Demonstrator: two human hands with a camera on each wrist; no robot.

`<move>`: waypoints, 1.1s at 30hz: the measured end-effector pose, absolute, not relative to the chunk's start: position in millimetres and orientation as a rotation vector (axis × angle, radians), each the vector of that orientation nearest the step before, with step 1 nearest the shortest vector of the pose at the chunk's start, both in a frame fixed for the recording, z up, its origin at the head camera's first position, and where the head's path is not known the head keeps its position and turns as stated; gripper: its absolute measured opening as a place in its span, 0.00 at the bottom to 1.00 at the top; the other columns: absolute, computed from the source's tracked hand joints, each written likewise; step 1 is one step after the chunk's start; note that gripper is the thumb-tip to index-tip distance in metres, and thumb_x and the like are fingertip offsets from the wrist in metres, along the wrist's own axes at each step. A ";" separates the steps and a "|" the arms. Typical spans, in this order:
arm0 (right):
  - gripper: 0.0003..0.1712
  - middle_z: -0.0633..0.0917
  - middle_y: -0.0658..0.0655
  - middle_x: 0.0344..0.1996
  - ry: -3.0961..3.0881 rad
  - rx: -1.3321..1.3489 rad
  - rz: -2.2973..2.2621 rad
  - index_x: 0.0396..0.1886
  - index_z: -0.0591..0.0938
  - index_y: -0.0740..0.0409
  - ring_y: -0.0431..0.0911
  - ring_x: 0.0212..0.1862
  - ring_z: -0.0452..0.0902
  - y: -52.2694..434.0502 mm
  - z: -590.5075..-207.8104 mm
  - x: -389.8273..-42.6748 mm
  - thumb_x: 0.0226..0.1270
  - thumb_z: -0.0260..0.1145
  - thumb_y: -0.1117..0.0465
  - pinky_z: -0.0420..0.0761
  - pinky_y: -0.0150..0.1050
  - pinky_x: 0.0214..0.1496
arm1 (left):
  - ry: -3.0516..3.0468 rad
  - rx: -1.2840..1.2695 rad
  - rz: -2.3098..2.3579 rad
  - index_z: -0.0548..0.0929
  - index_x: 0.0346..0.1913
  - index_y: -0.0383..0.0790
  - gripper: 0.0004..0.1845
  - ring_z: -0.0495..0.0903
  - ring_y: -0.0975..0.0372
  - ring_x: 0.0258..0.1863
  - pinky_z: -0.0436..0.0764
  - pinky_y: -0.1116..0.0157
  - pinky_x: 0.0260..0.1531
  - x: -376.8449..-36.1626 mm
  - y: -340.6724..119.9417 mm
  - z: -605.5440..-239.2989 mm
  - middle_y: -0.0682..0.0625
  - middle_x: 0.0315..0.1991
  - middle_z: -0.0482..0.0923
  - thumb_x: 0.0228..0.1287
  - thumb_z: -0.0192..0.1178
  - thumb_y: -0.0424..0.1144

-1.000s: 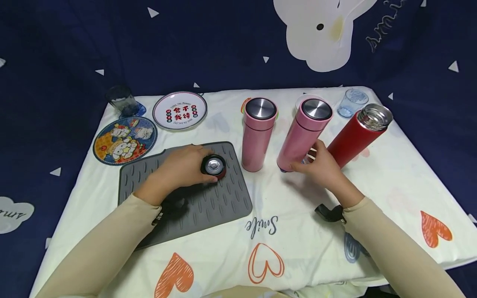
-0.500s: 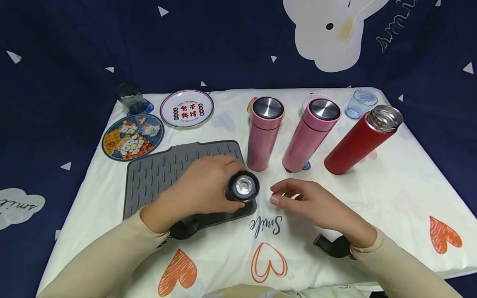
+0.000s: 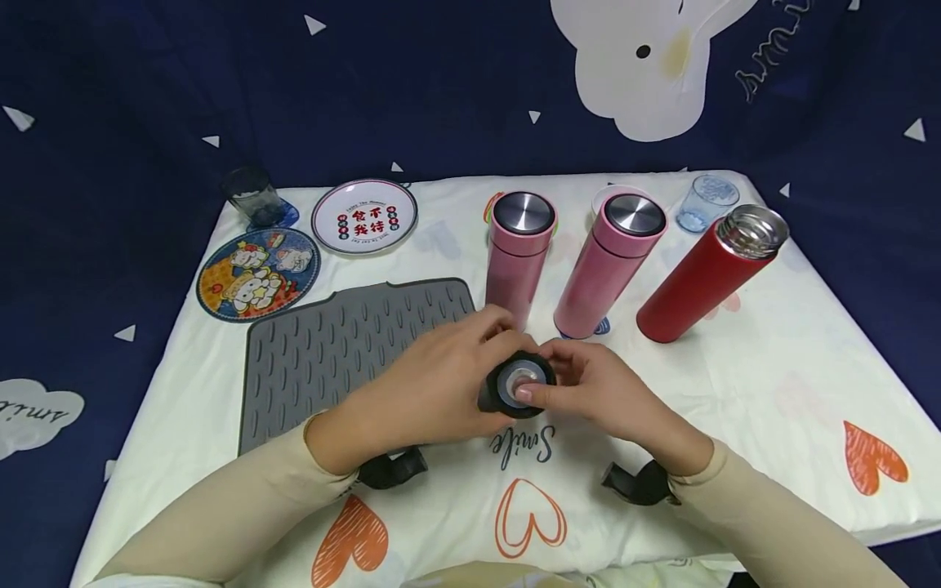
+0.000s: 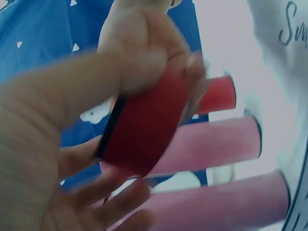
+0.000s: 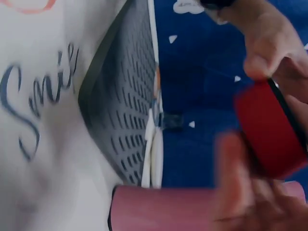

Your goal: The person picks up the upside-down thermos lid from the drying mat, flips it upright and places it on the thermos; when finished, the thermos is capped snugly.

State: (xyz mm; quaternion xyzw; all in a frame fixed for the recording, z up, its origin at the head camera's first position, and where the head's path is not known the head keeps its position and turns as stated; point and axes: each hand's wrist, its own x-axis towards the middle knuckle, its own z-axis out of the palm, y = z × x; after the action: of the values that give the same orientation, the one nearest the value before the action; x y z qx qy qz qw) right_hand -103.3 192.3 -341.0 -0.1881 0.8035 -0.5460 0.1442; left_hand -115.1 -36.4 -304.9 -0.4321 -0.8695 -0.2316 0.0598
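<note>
A red bottle lid (image 3: 512,382) with a black underside and a silvery centre is held between both hands, its inner side turned up in the head view. My left hand (image 3: 441,371) grips it from the left, thumb and fingers around its side. From the right, my right hand (image 3: 610,396) lays its thumb over the inner side, with its fingers at the rim. The lid's smooth red wall shows in both wrist views. To the right stands a lidless red flask (image 3: 702,282), its steel mouth bare. Two pink flasks (image 3: 507,273) with silver-topped lids stand left of it.
A grey ribbed mat (image 3: 345,351) lies left of centre, partly under the left arm. Behind it are a white plate (image 3: 363,216), a cartoon-patterned round mat (image 3: 257,273) and a dark glass (image 3: 253,196). A blue-tinted glass (image 3: 707,202) stands at the back right.
The left hand has carried the lid rightward from over the grey mat. The right hand has left the middle pink flask, come toward the centre, and now holds the lid too.
</note>
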 end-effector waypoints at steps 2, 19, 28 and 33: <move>0.18 0.86 0.52 0.38 2.442 -0.760 -1.704 0.46 0.83 0.54 0.47 0.39 0.83 195.4 -343.0 -104.8 0.56 0.77 0.61 0.81 0.36 0.42 | -2.678 -1.244 -0.827 0.72 0.63 0.48 0.44 0.72 0.66 0.47 0.76 0.66 0.47 -113.3 -34.2 -304.4 0.54 0.56 0.66 0.40 0.79 0.53; 0.17 0.82 0.68 0.41 2.934 -2.210 -1.647 0.39 0.81 0.64 0.61 0.46 0.77 195.5 -344.9 -119.8 0.66 0.68 0.53 0.73 0.42 0.60 | -2.510 -1.185 -1.707 0.82 0.57 0.48 0.38 0.77 0.69 0.44 0.78 0.65 0.42 -125.4 -16.3 -326.9 0.64 0.46 0.80 0.37 0.83 0.48; 0.71 0.50 0.63 0.70 3.542 -0.941 -2.086 0.65 0.57 0.61 0.58 0.73 0.37 251.6 -333.2 -136.2 0.26 0.79 0.27 0.36 0.56 0.72 | -2.476 -1.084 -1.670 0.84 0.54 0.50 0.35 0.76 0.66 0.43 0.77 0.62 0.41 -138.0 -37.1 -334.9 0.63 0.44 0.81 0.35 0.83 0.47; 0.66 0.47 0.53 0.74 3.073 -0.093 -2.545 0.71 0.45 0.63 0.44 0.73 0.37 293.2 -339.1 -139.8 0.40 0.81 0.58 0.41 0.41 0.70 | -2.493 -1.045 -1.686 0.84 0.54 0.50 0.35 0.76 0.65 0.45 0.76 0.62 0.41 -136.6 -42.6 -344.2 0.62 0.46 0.81 0.36 0.83 0.47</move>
State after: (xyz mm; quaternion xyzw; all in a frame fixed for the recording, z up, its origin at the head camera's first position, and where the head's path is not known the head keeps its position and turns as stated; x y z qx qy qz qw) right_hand -139.8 293.2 -339.1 -0.0213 0.7016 -0.5811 -0.4119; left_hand -136.6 -42.6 -344.2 -0.3279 -0.7823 -0.5291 -0.0223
